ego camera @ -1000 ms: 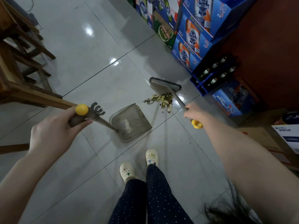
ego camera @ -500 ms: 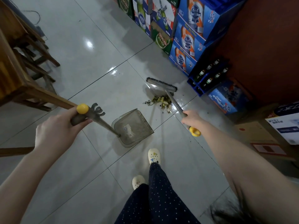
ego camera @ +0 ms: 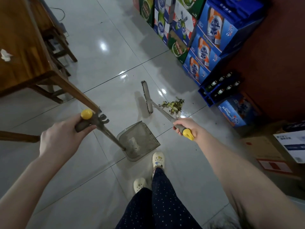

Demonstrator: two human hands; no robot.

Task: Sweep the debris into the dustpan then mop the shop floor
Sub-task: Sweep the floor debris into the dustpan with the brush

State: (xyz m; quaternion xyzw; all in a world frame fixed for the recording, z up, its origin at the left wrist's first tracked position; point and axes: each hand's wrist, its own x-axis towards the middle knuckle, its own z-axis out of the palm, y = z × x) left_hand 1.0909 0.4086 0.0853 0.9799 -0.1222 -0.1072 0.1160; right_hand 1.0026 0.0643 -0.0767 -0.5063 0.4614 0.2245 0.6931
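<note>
The sweeping step is in hand, and the debris (ego camera: 173, 105) is not yet in the dustpan (ego camera: 140, 140): it lies in a loose pile on the floor (ego camera: 102, 66), near the bottle crate (ego camera: 219, 88) at the floor's right edge and well apart from the pan. The left hand (ego camera: 61, 134) grips the top of the pan's long handle and the right hand (ego camera: 188, 127) is wrapped round the broom handle just above its yellow end. The broom head (ego camera: 147, 98) sits on the pile's left, its long axis running away from the person, the handle slanting back to the right hand (whether the bristles touch the floor I cannot tell). The pan's mouth faces up and right toward the pile, with its handle rising back to the left. To do this well, I judge the head should go round to the crate side, then draw the pile in short strokes toward the mouth, the pan's lip pressed flat.
</note>
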